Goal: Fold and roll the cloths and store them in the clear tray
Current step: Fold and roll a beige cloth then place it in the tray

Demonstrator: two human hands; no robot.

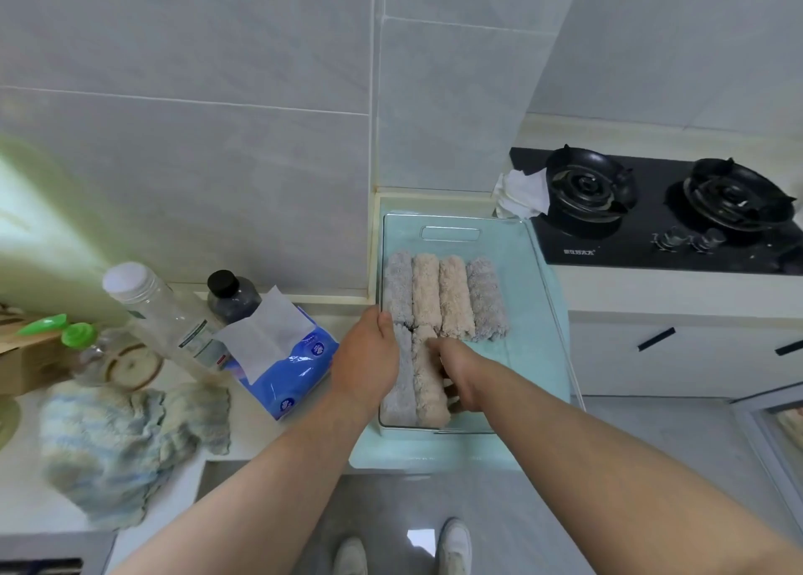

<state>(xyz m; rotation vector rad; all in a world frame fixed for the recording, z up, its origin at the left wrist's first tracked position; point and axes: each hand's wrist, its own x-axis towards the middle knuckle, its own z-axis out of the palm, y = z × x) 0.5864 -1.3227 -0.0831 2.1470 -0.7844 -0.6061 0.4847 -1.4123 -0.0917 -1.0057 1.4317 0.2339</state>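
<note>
Right hand (pixel 460 374) grips beige roll (pixel 428 383) | left hand (pixel 367 357) at clear tray (pixel 512 270) rim, grip unclear

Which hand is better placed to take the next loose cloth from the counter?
Left, likely. The left hand sits by the tray, nearest the loose cloth; the right hand holds the beige roll.

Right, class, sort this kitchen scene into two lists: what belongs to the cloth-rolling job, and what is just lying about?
Job: clear tray; four rolls in its back row; grey roll; beige roll in the right hand's grip; left hand at the tray's edge.

Lying about: tissue pack; clear bottle; dark jar; gas hob; crumpled paper; striped cloth (maybe next).
</note>
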